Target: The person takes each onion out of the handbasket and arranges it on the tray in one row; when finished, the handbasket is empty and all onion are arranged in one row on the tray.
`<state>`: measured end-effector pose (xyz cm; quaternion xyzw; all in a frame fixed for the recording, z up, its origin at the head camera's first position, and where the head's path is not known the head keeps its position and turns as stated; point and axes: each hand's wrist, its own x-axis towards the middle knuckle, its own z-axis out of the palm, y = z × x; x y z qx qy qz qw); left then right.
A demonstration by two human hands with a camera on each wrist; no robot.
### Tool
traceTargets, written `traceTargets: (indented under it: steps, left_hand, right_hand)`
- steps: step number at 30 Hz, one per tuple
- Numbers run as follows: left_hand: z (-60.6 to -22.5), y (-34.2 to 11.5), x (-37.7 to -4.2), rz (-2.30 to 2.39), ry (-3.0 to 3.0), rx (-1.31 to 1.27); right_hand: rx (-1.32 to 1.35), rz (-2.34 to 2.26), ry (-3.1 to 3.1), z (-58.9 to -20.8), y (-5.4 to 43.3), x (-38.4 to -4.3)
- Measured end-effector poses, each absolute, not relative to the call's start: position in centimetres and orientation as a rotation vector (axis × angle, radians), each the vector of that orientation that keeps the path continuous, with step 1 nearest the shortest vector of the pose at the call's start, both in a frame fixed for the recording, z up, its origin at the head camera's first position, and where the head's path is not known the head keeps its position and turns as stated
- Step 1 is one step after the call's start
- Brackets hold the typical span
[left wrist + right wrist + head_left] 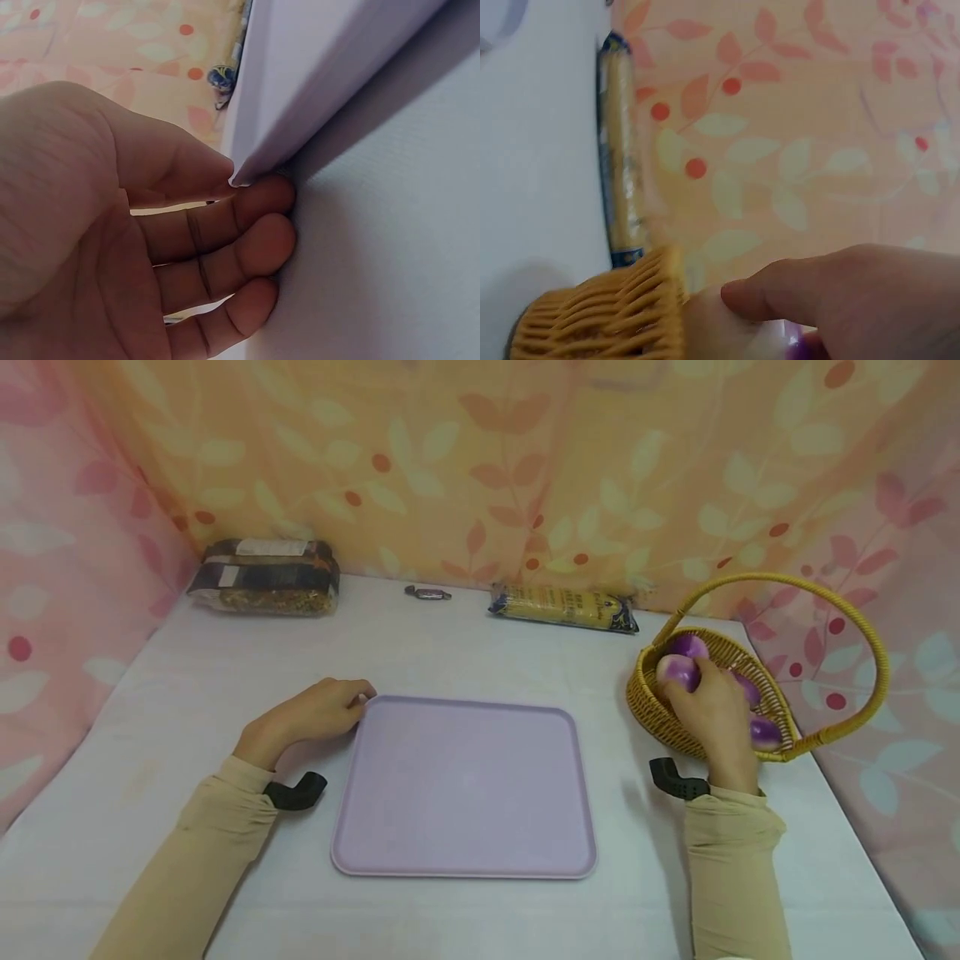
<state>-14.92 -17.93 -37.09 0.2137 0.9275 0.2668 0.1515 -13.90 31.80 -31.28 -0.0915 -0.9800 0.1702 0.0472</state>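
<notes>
At the far left corner of the lilac tray (465, 785), my left hand (318, 710) pinches the rim. In the left wrist view the thumb lies at the tray's edge (277, 127), with several fingertips (266, 238) beneath and beside it on the white cloth. Over at the right, my right hand (712, 706) reaches into a yellow wicker basket (660, 718) and grips a glossy, round purple-and-white vegetable (678, 672). Its pale side (716, 322) shows under the thumb in the right wrist view. Other such vegetables (765, 732) lie in the basket, partly hidden by the hand.
The basket's tall arched handle (862, 610) leans out to the right. Along the back lie a dark-banded clear package (266, 578), a small wrapped candy (428, 594) and a long yellow packet (562, 607). Patterned curtains (450, 468) enclose the white-covered table (225, 652).
</notes>
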Motion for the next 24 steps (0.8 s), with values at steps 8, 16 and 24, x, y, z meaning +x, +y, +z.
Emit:
traceTargets:
  steps: [8,16,24]
  left_hand:
    - [-37.2,-18.0,-15.0,0.757,2.664,0.613]
    - [-37.4,-18.1,-15.0,0.756,2.664,0.623]
    - [-37.2,-18.0,-15.1,0.769,2.637,0.639]
  right_hand:
    - [-0.023,0.602,-2.833,-28.6,28.4,-12.3]
    - [0.542,0.613,-2.696,-29.1,23.0,-11.3]
    - [0.823,0.584,-2.835,-31.9,18.6,-10.6]
